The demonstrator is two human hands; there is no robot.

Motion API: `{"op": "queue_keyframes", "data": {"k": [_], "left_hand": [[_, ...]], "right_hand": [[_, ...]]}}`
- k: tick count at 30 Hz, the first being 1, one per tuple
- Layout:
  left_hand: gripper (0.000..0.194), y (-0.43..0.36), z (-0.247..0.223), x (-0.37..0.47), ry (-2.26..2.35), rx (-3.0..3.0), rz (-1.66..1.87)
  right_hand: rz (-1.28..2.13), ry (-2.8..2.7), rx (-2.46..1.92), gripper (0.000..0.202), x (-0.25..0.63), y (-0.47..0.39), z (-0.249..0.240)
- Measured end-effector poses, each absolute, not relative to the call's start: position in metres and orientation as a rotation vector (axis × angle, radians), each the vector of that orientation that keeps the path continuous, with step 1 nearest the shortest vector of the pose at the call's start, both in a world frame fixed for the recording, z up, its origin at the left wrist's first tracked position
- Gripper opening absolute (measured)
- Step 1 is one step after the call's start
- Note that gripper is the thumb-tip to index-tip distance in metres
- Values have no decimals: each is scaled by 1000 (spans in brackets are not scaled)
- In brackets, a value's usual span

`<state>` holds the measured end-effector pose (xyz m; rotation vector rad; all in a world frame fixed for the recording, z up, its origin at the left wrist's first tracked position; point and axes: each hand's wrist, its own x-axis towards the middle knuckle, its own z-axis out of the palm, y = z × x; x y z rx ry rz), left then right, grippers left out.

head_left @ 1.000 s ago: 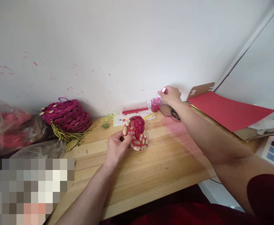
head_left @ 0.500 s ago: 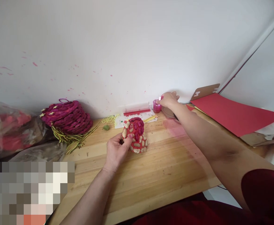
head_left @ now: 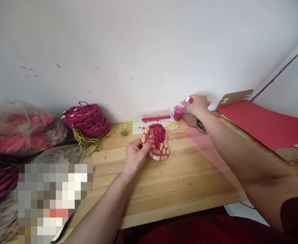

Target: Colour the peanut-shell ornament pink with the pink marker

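Observation:
My left hand [head_left: 136, 154] is closed on a peanut-covered craft piece [head_left: 161, 150], a red base studded with peanut shells. The shells at its top and upper right are painted magenta; the lower and left ones are bare tan. Behind it, my right hand [head_left: 197, 104] pinches a short pink-and-white paintbrush [head_left: 189, 99], partly hidden by the fingers. The brush's magenta tip points down at the mouth of a small clear cup [head_left: 179, 115] of magenta paint, against the wall.
A coiled magenta braided piece [head_left: 88, 120] with yellow-green yarn fringe stands left. Plastic bags [head_left: 37, 125] fill the left side. A star sheet [head_left: 138, 128], a yellow stick [head_left: 171, 125], scissors [head_left: 201, 125] and red paper [head_left: 268, 125] lie along the back and right.
My right hand has lifted the paintbrush slightly from the paint cup, so its tip shows at the rim. My left hand keeps hold of the peanut-covered piece. The view has shifted left.

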<state>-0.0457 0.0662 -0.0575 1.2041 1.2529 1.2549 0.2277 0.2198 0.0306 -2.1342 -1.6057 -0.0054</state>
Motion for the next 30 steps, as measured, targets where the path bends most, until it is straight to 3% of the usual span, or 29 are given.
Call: {"op": "queue_keyframes", "data": {"k": [4, 8, 12, 30], "left_hand": [[50, 67, -58, -44, 1162, 1093, 1251], [52, 65, -55, -42, 1115, 1096, 1277], [54, 63, -54, -39, 1077, 1071, 1223], [55, 55, -45, -36, 1052, 1010, 1173]], "right_hand": [[117, -1399, -1667, 24, 234, 186, 31], [448, -1339, -1075, 35, 211, 140, 20], [712, -1410, -816, 47, 173, 105, 6], [686, -1494, -828, 33, 159, 88, -24]]}}
